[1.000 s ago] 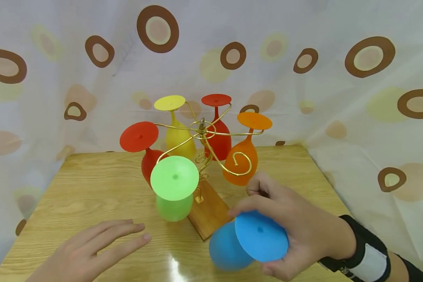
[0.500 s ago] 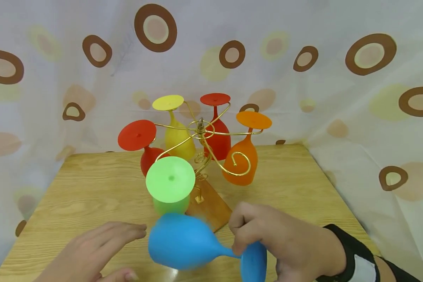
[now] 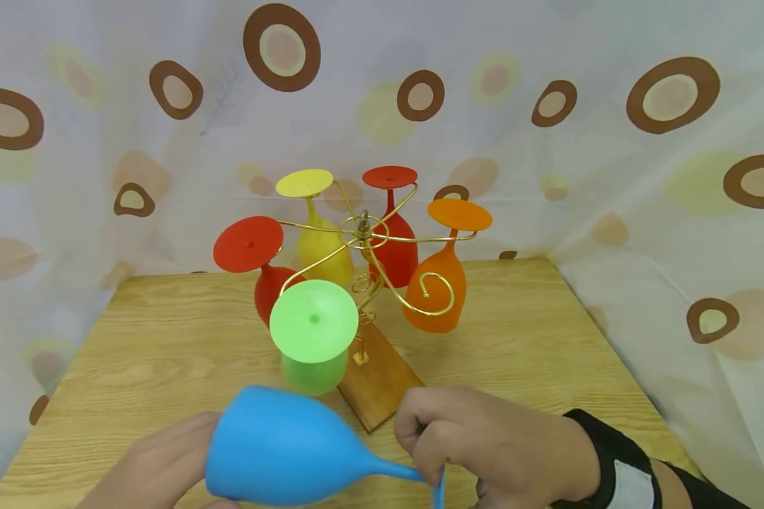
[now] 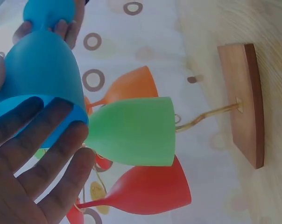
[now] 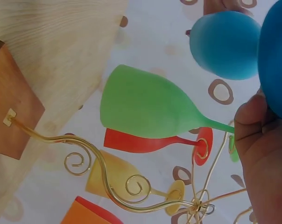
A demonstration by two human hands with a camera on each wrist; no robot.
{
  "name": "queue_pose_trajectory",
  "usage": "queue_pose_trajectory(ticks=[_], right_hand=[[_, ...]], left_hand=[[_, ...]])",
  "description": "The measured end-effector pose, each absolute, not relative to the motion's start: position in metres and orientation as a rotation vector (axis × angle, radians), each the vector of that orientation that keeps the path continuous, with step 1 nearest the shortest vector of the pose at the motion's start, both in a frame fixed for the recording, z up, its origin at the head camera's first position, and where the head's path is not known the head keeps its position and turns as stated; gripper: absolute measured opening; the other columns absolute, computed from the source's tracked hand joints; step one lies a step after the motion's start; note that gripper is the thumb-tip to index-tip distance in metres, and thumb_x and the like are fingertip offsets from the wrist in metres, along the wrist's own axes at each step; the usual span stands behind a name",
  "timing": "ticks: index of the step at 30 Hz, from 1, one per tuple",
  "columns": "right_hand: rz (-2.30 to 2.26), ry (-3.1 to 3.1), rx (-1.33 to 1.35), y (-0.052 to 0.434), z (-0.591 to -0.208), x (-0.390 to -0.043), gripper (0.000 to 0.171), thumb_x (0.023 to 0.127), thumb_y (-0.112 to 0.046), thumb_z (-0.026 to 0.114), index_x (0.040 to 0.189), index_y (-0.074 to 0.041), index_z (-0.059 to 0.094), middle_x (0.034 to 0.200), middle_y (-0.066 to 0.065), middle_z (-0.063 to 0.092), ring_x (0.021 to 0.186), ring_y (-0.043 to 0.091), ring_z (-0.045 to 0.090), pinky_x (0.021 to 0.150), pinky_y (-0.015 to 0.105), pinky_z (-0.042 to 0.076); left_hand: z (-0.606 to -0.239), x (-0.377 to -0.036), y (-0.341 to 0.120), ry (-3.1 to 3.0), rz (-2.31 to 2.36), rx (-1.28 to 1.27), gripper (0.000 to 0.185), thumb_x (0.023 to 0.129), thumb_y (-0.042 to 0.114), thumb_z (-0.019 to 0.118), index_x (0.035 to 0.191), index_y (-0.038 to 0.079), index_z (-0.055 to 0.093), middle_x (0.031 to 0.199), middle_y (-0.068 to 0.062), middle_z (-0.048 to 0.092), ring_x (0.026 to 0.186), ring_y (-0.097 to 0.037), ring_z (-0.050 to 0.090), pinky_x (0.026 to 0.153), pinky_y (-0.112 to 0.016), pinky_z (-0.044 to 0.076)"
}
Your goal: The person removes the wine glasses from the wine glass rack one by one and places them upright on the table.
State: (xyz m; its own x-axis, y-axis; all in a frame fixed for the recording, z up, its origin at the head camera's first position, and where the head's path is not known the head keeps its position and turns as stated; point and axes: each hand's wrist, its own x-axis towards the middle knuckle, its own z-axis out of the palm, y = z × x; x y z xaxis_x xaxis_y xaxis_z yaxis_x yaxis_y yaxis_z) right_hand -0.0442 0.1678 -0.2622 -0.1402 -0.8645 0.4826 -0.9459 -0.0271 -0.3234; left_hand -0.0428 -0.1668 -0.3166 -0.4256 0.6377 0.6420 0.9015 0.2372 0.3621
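Note:
A blue plastic goblet (image 3: 286, 449) lies sideways in the air over the table's front, its rim toward the left. My right hand (image 3: 490, 445) pinches its stem close to the foot, which is mostly hidden by that hand. At the rim is my left hand (image 3: 159, 459); the left wrist view shows its spread fingers (image 4: 52, 135) across the goblet's mouth, not curled round it. Behind stands a gold wire rack (image 3: 364, 237), from which a green goblet (image 3: 315, 322) hangs upside down nearest me. One curled rack arm at front right bears no goblet.
Other upside-down goblets hang round the rack: red (image 3: 248, 244) at left, yellow (image 3: 325, 254) and another red (image 3: 395, 240) behind, orange (image 3: 438, 293) at right. The rack's wooden base (image 3: 378, 382) stands on the wooden table (image 3: 184, 332). A patterned curtain (image 3: 344, 42) encloses the back.
My right hand has turned the blue goblet from foot toward me to sideways and moved it left. Its bowl now reaches my left hand, which has barely moved.

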Motion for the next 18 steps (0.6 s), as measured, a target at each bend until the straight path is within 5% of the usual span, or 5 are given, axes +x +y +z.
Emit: queue_pose_trajectory(ticks=[3, 9, 15, 18], right_hand=[[0.854, -2.060, 1.969, 0.164, -0.262, -0.045, 0.034, 0.082, -0.040, 0.067, 0.085, -0.012, 0.048, 0.087, 0.000, 0.042, 0.078, 0.006, 0.043, 0.072, 0.008, 0.036], [0.843, -2.046, 1.988, 0.159, -0.264, -0.048, 0.018, 0.083, -0.024, 0.069, 0.086, -0.014, 0.055, 0.085, -0.004, 0.045, 0.080, 0.006, 0.044, 0.075, 0.008, 0.037], [0.812, -2.073, 1.952, 0.160, -0.276, -0.053, 0.017, 0.082, -0.019, 0.070, 0.094, -0.015, 0.059, 0.096, -0.003, 0.053, 0.087, 0.007, 0.050, 0.083, 0.011, 0.040], [0.802, -2.095, 1.909, 0.163, -0.279, -0.057, 0.019, 0.082, -0.021, 0.069, 0.098, -0.015, 0.059, 0.101, -0.001, 0.055, 0.092, 0.008, 0.052, 0.085, 0.014, 0.042]], left_hand=[[-0.316, -0.039, -0.167, -2.131, -1.125, -1.423, 0.044, 0.070, 0.007, 0.075, 0.112, 0.008, 0.061, 0.106, 0.004, 0.060, 0.096, -0.012, 0.057, 0.086, -0.014, 0.043], [-0.310, -0.029, -0.172, -2.287, -1.133, -1.236, 0.054, 0.062, 0.002, 0.079, 0.109, 0.021, 0.062, 0.102, 0.012, 0.062, 0.091, -0.006, 0.058, 0.083, -0.010, 0.041], [-0.310, -0.043, -0.178, -2.111, -1.036, -1.411, 0.017, 0.083, 0.024, 0.069, 0.097, 0.019, 0.062, 0.092, 0.013, 0.059, 0.090, -0.005, 0.054, 0.093, -0.015, 0.034], [-0.308, -0.044, -0.183, -2.058, -0.984, -1.355, 0.021, 0.083, 0.033, 0.067, 0.093, 0.016, 0.063, 0.089, 0.010, 0.060, 0.088, -0.004, 0.055, 0.096, -0.013, 0.033]])
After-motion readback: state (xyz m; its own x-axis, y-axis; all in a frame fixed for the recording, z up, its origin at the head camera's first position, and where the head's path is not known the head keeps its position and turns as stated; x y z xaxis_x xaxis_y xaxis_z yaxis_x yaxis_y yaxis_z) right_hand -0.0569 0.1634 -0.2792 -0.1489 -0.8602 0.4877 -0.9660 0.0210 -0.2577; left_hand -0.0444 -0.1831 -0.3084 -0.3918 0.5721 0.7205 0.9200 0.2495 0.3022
